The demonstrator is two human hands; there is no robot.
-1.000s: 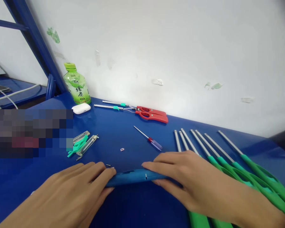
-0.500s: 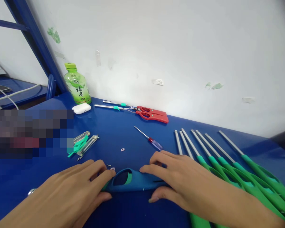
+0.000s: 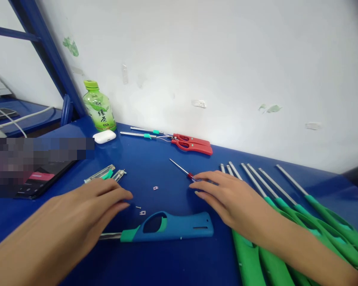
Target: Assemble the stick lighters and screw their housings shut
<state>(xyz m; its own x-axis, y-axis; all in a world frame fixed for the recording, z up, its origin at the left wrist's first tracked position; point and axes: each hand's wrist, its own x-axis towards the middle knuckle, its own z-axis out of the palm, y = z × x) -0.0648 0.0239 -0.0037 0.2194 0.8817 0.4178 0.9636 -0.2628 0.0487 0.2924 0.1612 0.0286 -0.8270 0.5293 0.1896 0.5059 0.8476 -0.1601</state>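
Observation:
A blue lighter (image 3: 181, 226) with a teal collar and metal tube lies flat on the blue table (image 3: 155, 262), untouched at its handle. My left hand (image 3: 98, 206) hovers above its tube end, fingers apart and holding nothing, near a small screw (image 3: 138, 207) and a small pale clip (image 3: 142, 213). Over the handle of a screwdriver (image 3: 180, 167) is my right hand (image 3: 223, 194), its fingers spread; they hide most of the handle. Another small clip (image 3: 155, 188) lies between the hands.
Several green lighters (image 3: 274, 254) lie at the right. Two red lighters (image 3: 193, 145) rest near the wall. At the left are a green tea bottle (image 3: 100, 109), a white case (image 3: 104, 137), clear tube parts (image 3: 100, 173) and a dark phone (image 3: 44, 178).
Both hands have let go of the blue lighter. My left hand has moved up and left; my right hand has moved up to the screwdriver handle.

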